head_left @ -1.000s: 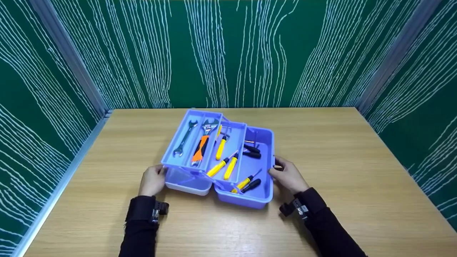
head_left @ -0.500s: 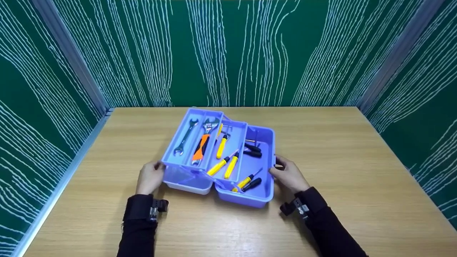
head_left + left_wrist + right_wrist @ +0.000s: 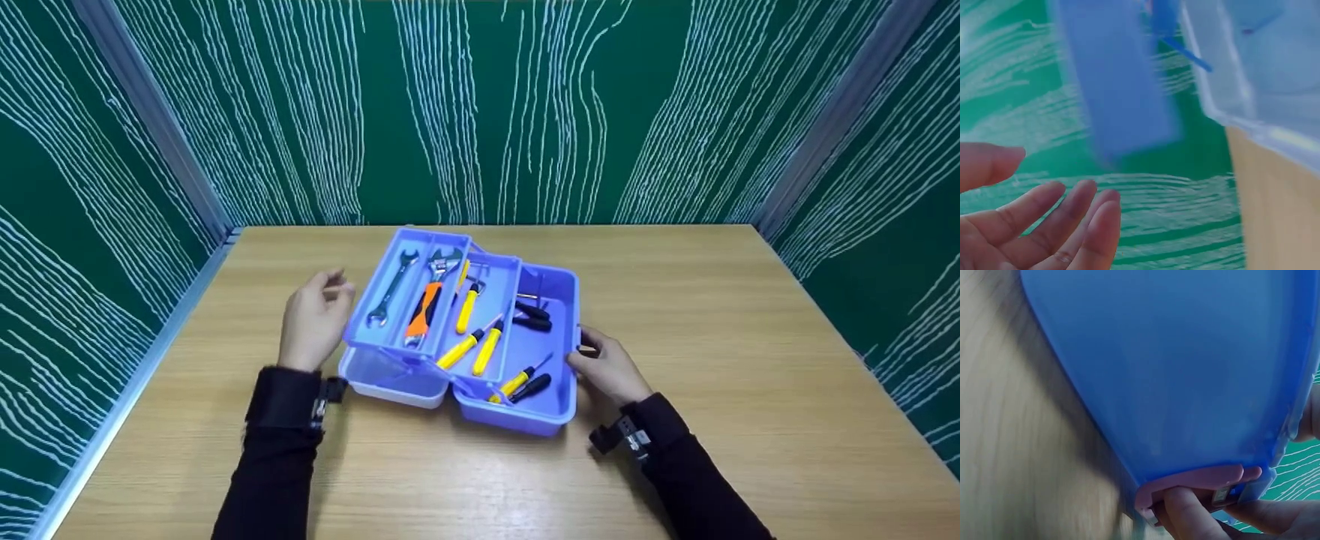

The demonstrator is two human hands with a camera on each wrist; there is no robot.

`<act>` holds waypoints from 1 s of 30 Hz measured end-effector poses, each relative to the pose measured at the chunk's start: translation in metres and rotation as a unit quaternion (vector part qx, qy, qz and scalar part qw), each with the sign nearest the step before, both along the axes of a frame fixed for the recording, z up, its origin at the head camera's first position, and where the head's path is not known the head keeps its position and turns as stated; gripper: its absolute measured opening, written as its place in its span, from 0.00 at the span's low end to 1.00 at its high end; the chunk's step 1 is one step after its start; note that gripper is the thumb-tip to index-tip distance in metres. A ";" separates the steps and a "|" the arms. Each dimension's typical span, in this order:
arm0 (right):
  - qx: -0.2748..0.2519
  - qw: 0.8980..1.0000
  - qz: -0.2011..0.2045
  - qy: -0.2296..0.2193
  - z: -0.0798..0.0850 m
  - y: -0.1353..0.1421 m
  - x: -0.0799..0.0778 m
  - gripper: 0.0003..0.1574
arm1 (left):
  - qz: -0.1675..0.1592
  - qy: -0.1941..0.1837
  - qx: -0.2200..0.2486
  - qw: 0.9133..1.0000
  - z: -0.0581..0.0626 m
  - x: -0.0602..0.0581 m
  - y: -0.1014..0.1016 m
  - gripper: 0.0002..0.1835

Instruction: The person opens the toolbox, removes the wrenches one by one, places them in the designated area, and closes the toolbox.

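A purple toolbox (image 3: 551,424) stands unfolded, its stepped trays fanned to the left and its clear lid (image 3: 397,390) lying open beneath them. The top tray holds an open-end wrench (image 3: 391,289) and an adjustable wrench (image 3: 424,307) with an orange-black handle. Yellow-handled screwdrivers (image 3: 487,349) lie in the middle tray. Left of the top tray, my left hand (image 3: 315,322) is raised and holds nothing, fingers loosely bent. My right hand (image 3: 611,369) grips the box's right wall, thumb at the rim; in the right wrist view its fingers are at a pink latch (image 3: 1202,478).
Deeper in the box lie black-handled tools (image 3: 532,322), a yellow screwdriver (image 3: 517,382) and a black handle (image 3: 534,386). Wooden tabletop (image 3: 712,300) surrounds the toolbox. Green panels (image 3: 495,112) with white lines rise behind the table and at both sides.
My left hand has let go at the front-left corner of the toolbox and moved up and away from me. The clear lid sits slightly further left. My right hand keeps its place.
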State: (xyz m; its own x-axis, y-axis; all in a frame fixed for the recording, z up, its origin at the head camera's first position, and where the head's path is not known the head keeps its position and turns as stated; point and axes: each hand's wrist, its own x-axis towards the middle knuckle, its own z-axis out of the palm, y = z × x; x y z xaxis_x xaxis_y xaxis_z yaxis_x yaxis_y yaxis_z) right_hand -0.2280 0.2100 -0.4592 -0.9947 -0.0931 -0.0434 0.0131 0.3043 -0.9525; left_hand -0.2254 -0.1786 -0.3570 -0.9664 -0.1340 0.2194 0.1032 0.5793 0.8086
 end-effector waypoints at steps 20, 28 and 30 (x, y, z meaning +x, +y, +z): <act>0.006 1.000 -0.001 0.000 -0.005 0.000 -0.002 0.37 | -0.098 -0.153 -0.286 0.941 0.037 -0.052 0.043 0.14; 0.018 1.000 -0.001 0.004 -0.004 0.000 -0.001 0.37 | -0.129 -0.180 -0.391 0.893 0.037 -0.056 0.058 0.10; 0.017 1.000 -0.002 0.001 -0.003 0.001 -0.002 0.37 | -0.131 -0.178 -0.417 0.882 0.036 -0.057 0.062 0.12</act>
